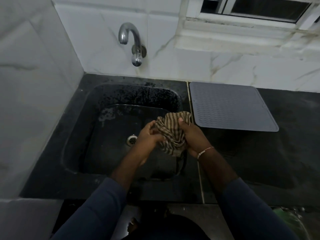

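Over the right side of the sink (78, 135), both hands grip a bunched striped cloth (171, 134): the left hand (149, 135) curls its fingers into one end, the right hand (192, 137) wraps the other, thumb on top. Water spots the sink's back wall; a drain (132, 139) sits beneath.

Pretty dim, soft overhead light – the dark sink (121, 129) swallows detail, edges bend fisheye-style, bottom corners blurry.

A tan cloth (171, 134) with dark brown stripes, a black sink (107, 129), a grey ridged drying mat (230, 106), a chrome tap (131, 42) and navy sleeves (97, 210).
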A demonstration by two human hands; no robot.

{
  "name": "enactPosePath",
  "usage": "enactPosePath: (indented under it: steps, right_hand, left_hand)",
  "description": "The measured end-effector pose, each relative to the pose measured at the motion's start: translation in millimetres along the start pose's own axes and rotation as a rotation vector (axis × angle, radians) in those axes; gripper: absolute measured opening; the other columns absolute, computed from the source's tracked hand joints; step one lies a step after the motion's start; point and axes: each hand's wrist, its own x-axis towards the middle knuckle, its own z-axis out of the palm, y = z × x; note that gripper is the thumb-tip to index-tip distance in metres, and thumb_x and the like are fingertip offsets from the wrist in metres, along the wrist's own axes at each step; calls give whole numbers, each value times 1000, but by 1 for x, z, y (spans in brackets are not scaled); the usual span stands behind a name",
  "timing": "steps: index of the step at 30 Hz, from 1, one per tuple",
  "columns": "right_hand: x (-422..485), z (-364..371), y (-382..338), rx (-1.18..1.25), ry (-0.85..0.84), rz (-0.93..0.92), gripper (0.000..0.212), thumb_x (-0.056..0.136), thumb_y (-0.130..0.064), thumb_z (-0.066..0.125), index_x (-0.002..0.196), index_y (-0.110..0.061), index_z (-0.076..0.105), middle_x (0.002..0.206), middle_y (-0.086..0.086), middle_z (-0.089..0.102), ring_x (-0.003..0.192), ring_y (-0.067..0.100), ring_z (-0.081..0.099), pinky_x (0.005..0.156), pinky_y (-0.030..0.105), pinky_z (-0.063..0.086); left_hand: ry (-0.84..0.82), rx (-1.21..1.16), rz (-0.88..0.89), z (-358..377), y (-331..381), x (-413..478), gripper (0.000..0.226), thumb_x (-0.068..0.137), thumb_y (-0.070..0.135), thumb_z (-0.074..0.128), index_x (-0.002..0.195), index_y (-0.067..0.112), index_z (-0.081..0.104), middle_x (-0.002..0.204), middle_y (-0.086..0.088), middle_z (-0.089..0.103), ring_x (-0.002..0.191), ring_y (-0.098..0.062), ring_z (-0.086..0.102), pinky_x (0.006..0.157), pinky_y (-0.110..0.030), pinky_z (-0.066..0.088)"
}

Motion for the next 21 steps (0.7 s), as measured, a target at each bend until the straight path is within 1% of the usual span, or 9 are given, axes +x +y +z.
enactPosePath:
  steps: [2,4,7,10,13,15,17,19,21]
  right_hand:
    - [3,1,-4,22,-6,4,40,97,-33,52,126,-6,59,116,15,69,105,25,68,90,38,54]
    - [7,0,-6,54,-13,13,41,97,-34,53,126,-5,59,116,16,69,106,27,67,94,42,53]
    - [12,-2,-7,87,-29,72,43,96,-39,52,123,-6,62,115,17,69,108,29,66,98,47,49]
    - [13,-4,-11,117,-52,96,48,99,-42,45,118,-2,64,107,19,70,101,29,68,90,41,54]
    - [15,-8,-15,207,-26,116,50,101,-41,39,117,0,64,104,19,71,94,28,70,77,36,57]
    - [17,-10,-17,285,4,135,45,103,-37,38,113,-3,64,100,17,72,89,25,71,74,36,57]
    - [19,-11,-17,340,38,161,42,102,-36,39,109,-3,64,98,17,72,87,26,70,76,40,56]
    - [20,-9,-16,375,57,193,44,102,-37,40,114,-2,63,106,20,70,95,30,68,79,43,56]
    - [23,-6,-13,392,75,212,46,101,-37,41,122,-1,60,116,21,66,104,32,65,79,44,56]
  left_hand:
    - [116,209,55,4,2,0,61,84,-1,65,139,8,41,119,0,63,102,-11,61,83,-23,52]
    - [229,352,140,9,5,3,60,84,9,70,138,9,43,107,-2,64,89,-7,60,71,-13,48]
    - [310,454,299,18,11,6,52,79,14,77,126,11,54,89,-6,66,77,-8,62,67,-12,48]
    - [130,619,556,29,13,5,46,76,7,78,119,12,61,85,-1,69,80,-7,65,77,-15,51]
    - [-51,842,689,31,14,5,57,75,12,75,129,15,57,105,3,70,99,-6,64,91,-16,48]
    - [-81,911,722,29,12,6,64,75,17,75,134,13,52,121,-1,63,112,-10,58,97,-19,44]
    - [-46,956,706,23,11,6,66,74,26,75,134,11,52,127,-5,56,118,-16,52,100,-27,42]
    - [15,984,645,17,10,7,63,73,29,78,129,9,56,123,-7,55,114,-17,52,98,-28,43]
    - [65,1002,597,13,12,6,52,75,23,80,122,10,63,116,-5,56,107,-13,54,93,-24,45]
